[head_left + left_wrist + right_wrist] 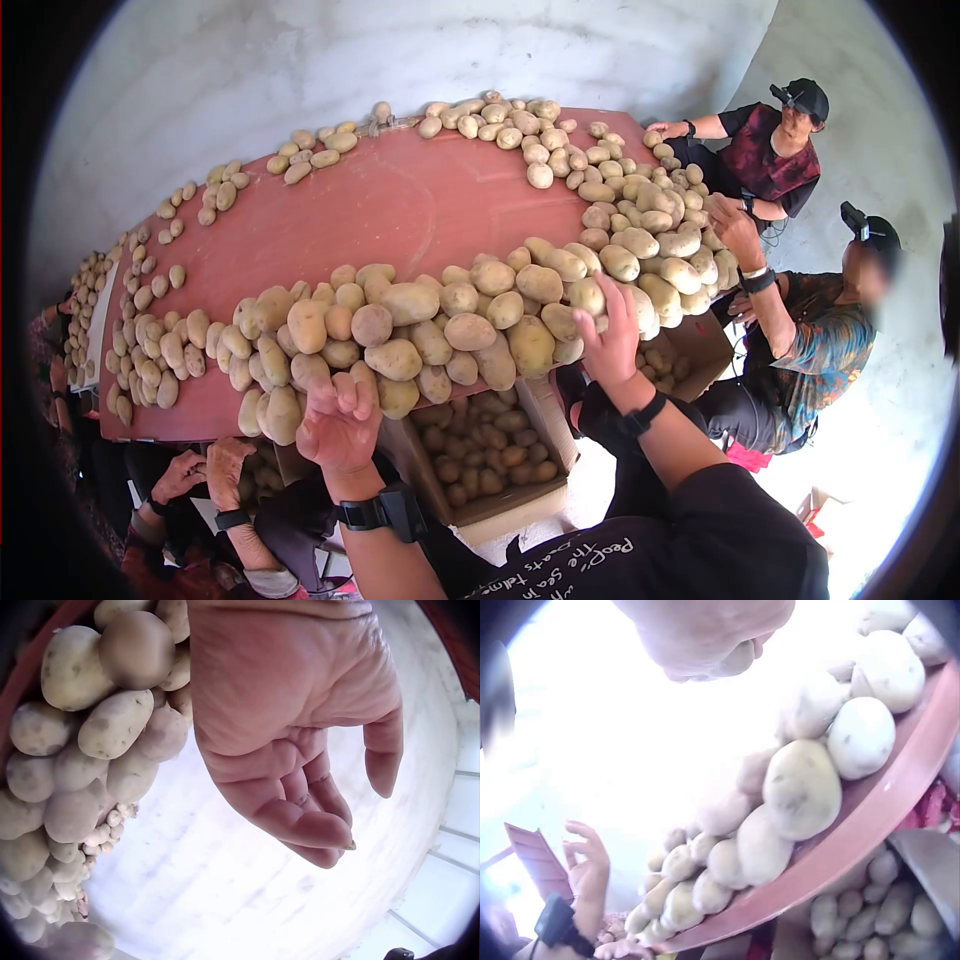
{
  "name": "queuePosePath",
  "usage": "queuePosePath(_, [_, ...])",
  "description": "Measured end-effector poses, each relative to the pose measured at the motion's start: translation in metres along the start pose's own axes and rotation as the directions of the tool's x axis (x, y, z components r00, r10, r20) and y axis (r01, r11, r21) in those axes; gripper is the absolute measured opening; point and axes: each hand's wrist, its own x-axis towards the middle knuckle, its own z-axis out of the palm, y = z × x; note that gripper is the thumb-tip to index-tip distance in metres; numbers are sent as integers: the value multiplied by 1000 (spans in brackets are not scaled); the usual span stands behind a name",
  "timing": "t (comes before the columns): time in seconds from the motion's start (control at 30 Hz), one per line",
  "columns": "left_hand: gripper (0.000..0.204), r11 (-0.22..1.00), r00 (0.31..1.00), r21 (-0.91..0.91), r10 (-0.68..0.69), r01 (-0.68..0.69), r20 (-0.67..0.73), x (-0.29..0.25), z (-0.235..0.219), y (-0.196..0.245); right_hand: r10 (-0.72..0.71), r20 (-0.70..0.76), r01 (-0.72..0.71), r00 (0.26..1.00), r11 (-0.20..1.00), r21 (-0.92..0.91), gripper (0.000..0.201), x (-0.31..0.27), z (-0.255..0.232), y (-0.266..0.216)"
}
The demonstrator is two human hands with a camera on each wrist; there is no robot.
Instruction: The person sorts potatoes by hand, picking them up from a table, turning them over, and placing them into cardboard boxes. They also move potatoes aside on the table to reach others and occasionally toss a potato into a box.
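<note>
Left hand hangs at the near edge of the red tabletop, fingers loosely bent with nothing in them, right by the heap of potatoes. Right hand is up against the same heap further along that edge, fingers spread, apparently empty. The cardboard box sits under the edge, probably so potatoes can be swept straight down into it.
</note>
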Motion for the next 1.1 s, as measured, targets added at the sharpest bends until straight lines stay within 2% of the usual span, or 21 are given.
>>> queuePosePath(0.03, [42,1000,1000,13,-6,6,0,1,0,0,-26,0,26,1000,993,-113,47,6,4,11])
queuePosePath(0.13, [44,999,1000,40,-20,20,11,2,-2,0,-57,196,118,979,942,-315,44,9,10,37])
queuePosePath(0.23, [42,999,1000,48,-17,16,16,4,-2,5,-116,123,142,986,963,-227,42,8,16,45])
queuePosePath(0.27, [42,998,1000,56,-15,16,-9,3,1,8,-134,51,142,990,962,-235,41,8,16,33])
queuePosePath(0.3, [41,998,1000,65,-16,18,-26,3,3,11,-172,11,172,985,975,-142,38,7,10,16])
queuePosePath(0.33, [41,999,1000,42,-10,11,-18,3,2,14,-302,35,304,953,952,-50,35,4,5,-1])
queuePosePath(0.37, [40,1000,1000,17,-6,6,-11,2,0,16,-424,45,423,904,905,44,31,-6,2,-11])
queuePosePath(0.4, [40,1000,1000,-11,-6,6,-2,-1,0,18,-486,200,435,851,865,251,26,-22,8,-19])
queuePosePath(0.43, [39,999,1000,-36,2,-2,-1,-1,-1,19,-562,320,401,763,800,447,21,-39,17,-30])
queuePosePath(0.47, [39,998,1000,-64,9,-8,7,0,-1,19,-554,492,326,672,817,476,18,-64,31,-34])
queuePosePath(0.5, [38,995,1000,-93,20,-18,20,2,0,19,-540,639,253,548,835,489,16,-92,50,-31])
queuePosePath(0.57, [38,995,999,-95,39,-39,-9,2,3,18,-342,892,95,295,940,328,21,-135,93,-13])
queuePosePath(0.67, [37,992,999,-121,44,-46,-16,2,0,16,-316,765,371,561,922,108,32,-172,170,34])
queuePosePath(0.73, [37,991,999,-130,30,-33,-24,1,-4,14,-141,710,178,690,984,23,33,-177,210,48])
queuePosePath(0.77, [36,993,999,-117,24,-28,-37,0,-4,14,-1,694,-59,720,996,63,33,-177,229,52])
queuePosePath(0.8, [36,992,999,-126,17,-21,-33,0,-6,14,126,689,-272,714,956,107,33,-172,239,52])
queuePosePath(0.83, [36,992,999,-124,16,-19,-32,0,-7,15,229,681,-426,696,895,135,33,-169,245,55])
queuePosePath(0.87, [36,992,999,-122,16,-20,-35,0,-8,15,305,680,-521,667,843,133,34,-169,248,59])
queuePosePath(0.97, [33,993,999,-110,36,-39,-26,3,-9,11,390,682,-601,619,794,92,34,-163,241,64])
queuePosePath(1.1, [33,995,999,-94,20,-23,-28,4,-8,10,407,685,-619,605,781,83,35,-156,234,70])
